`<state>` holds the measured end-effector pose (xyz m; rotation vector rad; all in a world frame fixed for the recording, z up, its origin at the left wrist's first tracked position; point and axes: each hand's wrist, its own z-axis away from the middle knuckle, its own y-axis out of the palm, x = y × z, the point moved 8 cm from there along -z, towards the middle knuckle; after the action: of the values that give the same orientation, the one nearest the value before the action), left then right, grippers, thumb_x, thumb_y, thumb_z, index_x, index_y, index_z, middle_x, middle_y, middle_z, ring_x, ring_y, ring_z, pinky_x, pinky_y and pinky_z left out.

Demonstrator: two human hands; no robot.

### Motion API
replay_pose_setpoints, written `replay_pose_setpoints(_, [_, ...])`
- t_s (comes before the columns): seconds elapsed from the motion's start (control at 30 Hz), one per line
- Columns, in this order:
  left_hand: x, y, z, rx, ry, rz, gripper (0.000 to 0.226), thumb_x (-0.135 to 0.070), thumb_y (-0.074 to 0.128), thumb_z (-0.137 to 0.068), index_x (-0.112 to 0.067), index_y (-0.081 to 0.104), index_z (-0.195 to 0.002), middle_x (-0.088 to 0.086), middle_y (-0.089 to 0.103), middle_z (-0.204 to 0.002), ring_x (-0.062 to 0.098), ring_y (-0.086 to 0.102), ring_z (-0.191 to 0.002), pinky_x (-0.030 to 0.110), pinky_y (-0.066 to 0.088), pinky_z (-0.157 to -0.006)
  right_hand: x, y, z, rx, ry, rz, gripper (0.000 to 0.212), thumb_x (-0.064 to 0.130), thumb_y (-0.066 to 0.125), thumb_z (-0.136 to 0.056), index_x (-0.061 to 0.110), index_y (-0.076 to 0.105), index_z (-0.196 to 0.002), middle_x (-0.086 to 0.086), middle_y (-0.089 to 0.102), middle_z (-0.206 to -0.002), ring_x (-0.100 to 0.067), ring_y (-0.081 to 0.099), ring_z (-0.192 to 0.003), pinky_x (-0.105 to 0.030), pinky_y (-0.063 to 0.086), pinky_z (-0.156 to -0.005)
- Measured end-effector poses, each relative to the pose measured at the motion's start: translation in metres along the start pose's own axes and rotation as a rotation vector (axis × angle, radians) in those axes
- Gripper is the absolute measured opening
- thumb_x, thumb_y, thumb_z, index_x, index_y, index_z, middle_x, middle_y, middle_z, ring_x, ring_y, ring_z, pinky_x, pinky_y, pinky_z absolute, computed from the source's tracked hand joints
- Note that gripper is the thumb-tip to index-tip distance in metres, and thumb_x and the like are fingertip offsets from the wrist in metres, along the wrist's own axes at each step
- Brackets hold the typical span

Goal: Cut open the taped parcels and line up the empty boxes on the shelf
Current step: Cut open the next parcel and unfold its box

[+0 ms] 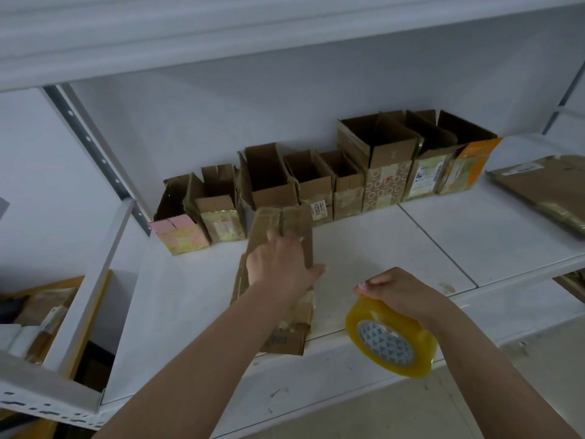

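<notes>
Right now left hand (280, 264) sits on top of the parcel (278, 280), fingers curled over its upper face near the centre seam, thumb out toward the right edge. It's gripping/pinning the parcel, not just hovering. Right hand (397, 291) is closed over the top of a tape roll (391, 339), holding it at the shelf's front lip, just right of the parcel's near end.

Key relation: parcel lies flat on the shelf (395, 248), long axis running front to back, near end overhanging the front edge, far end touching or almost touching the row of boxes (316, 182). So it's dead ahead of the left hand and slightly left of the right one. Left is nearer and already on it.

Row of open boxes stands along the back wall, flaps up, running left to right. Another flat parcel (544, 188) lies at far right of the shelf, well apart from both hands.

Judgement: the seam runs along the long axis, so any cut would go front to back under the left hand. No cutter visible; right hand is busy with tape.
</notes>
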<state>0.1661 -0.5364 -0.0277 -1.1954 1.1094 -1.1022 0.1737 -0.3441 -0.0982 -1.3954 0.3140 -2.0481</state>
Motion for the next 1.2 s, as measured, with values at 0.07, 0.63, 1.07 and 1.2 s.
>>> replay_pose_setpoints(0.07, [0.005,0.007,-0.001,0.047,0.009,-0.042,0.067,-0.063,0.051,-0.088,-0.014,0.048,-0.132,0.009,0.041,-0.147,0.028,0.062,-0.105,0.032,0.043,-0.067,0.002,-0.003,-0.001,-0.010,-0.013,-0.005,0.023,0.037,0.061,-0.095,0.023,0.077,-0.104,-0.006,0.072,-0.106,-0.017,0.065,-0.096,-0.034,0.050,-0.094])
replay_pose_setpoints(0.63, [-0.013,0.012,0.017,0.003,0.315,-0.022,0.088,-0.079,0.047,-0.080,-0.036,0.022,-0.152,-0.008,0.034,-0.156,0.027,0.060,-0.116,0.036,0.051,-0.083,0.001,-0.021,-0.002,-0.066,0.011,-0.028,0.017,0.034,0.064,-0.093,0.025,0.079,-0.090,-0.003,0.076,-0.091,-0.022,0.070,-0.089,-0.045,0.052,-0.097])
replay_pose_setpoints(1.07, [0.011,0.025,0.007,0.228,0.549,-0.065,0.074,-0.049,0.061,-0.091,-0.040,0.021,-0.153,-0.021,0.006,-0.161,0.017,0.038,-0.139,0.041,0.044,-0.103,-0.026,-0.060,0.008,-0.083,0.091,0.036,0.016,0.026,0.071,-0.089,0.013,0.079,-0.093,-0.010,0.076,-0.087,-0.025,0.071,-0.082,-0.028,0.056,-0.064])
replay_pose_setpoints(1.2, [0.012,0.015,0.012,0.264,0.569,-0.112,0.075,-0.044,0.066,-0.088,-0.040,0.026,-0.152,-0.022,0.012,-0.160,0.014,0.035,-0.140,0.038,0.041,-0.106,-0.017,-0.051,0.008,-0.100,0.081,-0.097,0.016,0.026,0.065,-0.093,0.017,0.079,-0.093,-0.010,0.076,-0.089,-0.020,0.070,-0.064,-0.026,0.052,-0.049])
